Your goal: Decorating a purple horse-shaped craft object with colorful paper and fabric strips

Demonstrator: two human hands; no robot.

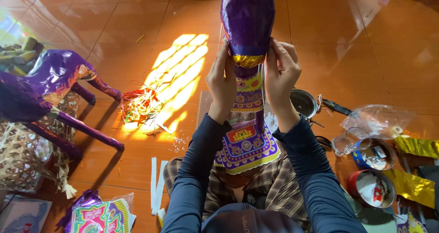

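Observation:
I hold up a long purple foil-covered paper figure (247, 18) in front of me. A gold foil band (247, 60) wraps its narrow part, and a patterned purple-and-yellow paper bib (247, 144) hangs below it over my lap. My left hand (222, 80) presses the figure's left side at the gold band. My right hand (281, 70) pinches the right side at the same height. Both arms wear dark blue sleeves.
A purple foil horse figure (50, 89) lies at left over a woven bamboo frame (20, 155). A pile of coloured paper shreds (139, 106) sits on the orange tiled floor (137, 27). Round tins (371, 187), a metal bowl (303, 102), plastic bag (377, 119) and gold foil (414, 187) lie at right.

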